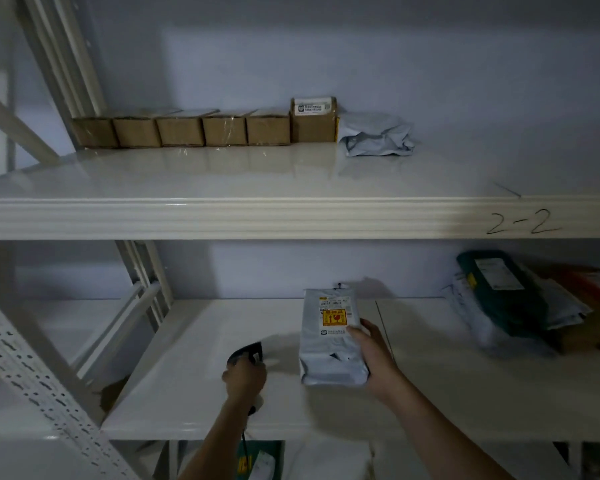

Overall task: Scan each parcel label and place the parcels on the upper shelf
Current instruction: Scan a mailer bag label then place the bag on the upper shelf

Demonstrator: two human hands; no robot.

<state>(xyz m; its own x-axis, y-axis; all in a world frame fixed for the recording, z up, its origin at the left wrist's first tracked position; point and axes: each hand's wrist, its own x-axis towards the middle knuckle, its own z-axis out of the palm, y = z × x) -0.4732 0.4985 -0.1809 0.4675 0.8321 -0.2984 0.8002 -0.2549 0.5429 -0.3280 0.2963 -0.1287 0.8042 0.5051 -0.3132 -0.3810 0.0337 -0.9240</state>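
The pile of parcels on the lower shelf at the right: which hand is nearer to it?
The right hand. It holds the grey parcel a little left of the pile of parcels. The left hand grips the scanner farther left.

Obscured, cropped and unreadable items, head view.

Scanner (247,353): handle hidden inside the left hand (245,377); cable runs off the bottom edge. Label (335,318) on grey parcel (329,341): print too small to read. Parcel pile (520,303) on lower shelf (201,393): motion-blurred, cropped at right edge, count indeterminate. Green item (257,460) below the shelf: cut off, unidentifiable.
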